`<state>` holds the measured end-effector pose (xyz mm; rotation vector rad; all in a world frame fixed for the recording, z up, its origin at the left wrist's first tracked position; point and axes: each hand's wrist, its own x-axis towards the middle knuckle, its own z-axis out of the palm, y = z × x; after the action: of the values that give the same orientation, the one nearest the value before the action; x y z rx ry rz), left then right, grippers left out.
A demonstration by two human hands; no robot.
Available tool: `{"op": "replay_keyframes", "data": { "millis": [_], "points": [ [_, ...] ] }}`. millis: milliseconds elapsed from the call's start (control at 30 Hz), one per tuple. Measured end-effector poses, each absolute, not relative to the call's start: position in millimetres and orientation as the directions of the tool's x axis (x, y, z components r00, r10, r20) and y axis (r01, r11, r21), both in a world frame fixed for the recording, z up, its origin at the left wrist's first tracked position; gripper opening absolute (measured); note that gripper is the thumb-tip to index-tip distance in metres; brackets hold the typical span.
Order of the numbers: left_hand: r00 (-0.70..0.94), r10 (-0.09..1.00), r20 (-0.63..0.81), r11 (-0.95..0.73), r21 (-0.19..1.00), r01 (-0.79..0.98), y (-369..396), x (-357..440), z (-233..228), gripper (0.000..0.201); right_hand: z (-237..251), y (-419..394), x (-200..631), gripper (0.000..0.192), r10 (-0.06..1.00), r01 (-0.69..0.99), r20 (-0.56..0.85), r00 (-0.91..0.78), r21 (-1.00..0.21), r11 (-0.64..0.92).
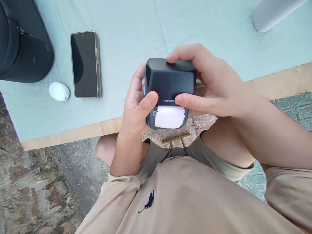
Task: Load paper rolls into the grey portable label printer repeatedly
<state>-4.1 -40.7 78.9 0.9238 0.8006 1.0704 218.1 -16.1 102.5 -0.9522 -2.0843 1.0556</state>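
I hold a small dark grey label printer [168, 81] in both hands, just over the near edge of the table [136, 32]. A white label strip [170, 117] shows at its lower slot. My left hand [136, 107] grips its left side, thumb on the front face. My right hand [209, 84] wraps the top and right side, thumb pressing the front next to the printed brand name.
A dark smartphone [85, 64] lies screen up on the pale green tablecloth at the left, with a white earbud case [58, 91] beside it and a black bag [21, 45] at the far left. A pale cylinder [273, 13] stands at the top right. Stone paving lies below.
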Motion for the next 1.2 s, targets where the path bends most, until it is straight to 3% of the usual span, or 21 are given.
{"op": "replay_keyframes", "data": {
  "millis": [200, 500, 767, 900, 1200],
  "points": [
    [0.298, 0.954, 0.045, 0.092, 0.899, -0.429, -40.3, -3.2, 60.6, 0.053, 106.9, -17.8, 214.7, 0.063, 0.833, 0.333, 0.152, -0.531, -0.867, 0.371],
    [0.278, 0.959, -0.057, 0.177, 0.887, -0.427, -46.1, 1.5, 75.3, 0.036, 110.3, -18.8, 210.9, 0.06, 0.849, 0.359, 0.143, -0.508, -0.861, 0.36],
    [0.246, 0.962, -0.121, 0.218, 0.883, -0.416, -47.4, 3.5, 83.4, 0.04, 105.8, -14.9, 214.6, 0.048, 0.798, 0.392, 0.277, -0.536, -0.755, 0.526],
    [0.156, 0.985, -0.076, 0.133, 0.91, -0.392, -43.4, 4.5, 71.7, 0.045, 101.3, -16.3, 218.4, 0.045, 0.773, 0.381, 0.386, -0.504, -0.704, 0.6],
    [0.185, 0.983, 0.003, 0.07, 0.92, -0.386, -35.3, 0.0, 61.8, 0.036, 100.1, -19.6, 219.6, 0.058, 0.725, 0.365, 0.361, -0.587, -0.682, 0.634]
  ]
}}
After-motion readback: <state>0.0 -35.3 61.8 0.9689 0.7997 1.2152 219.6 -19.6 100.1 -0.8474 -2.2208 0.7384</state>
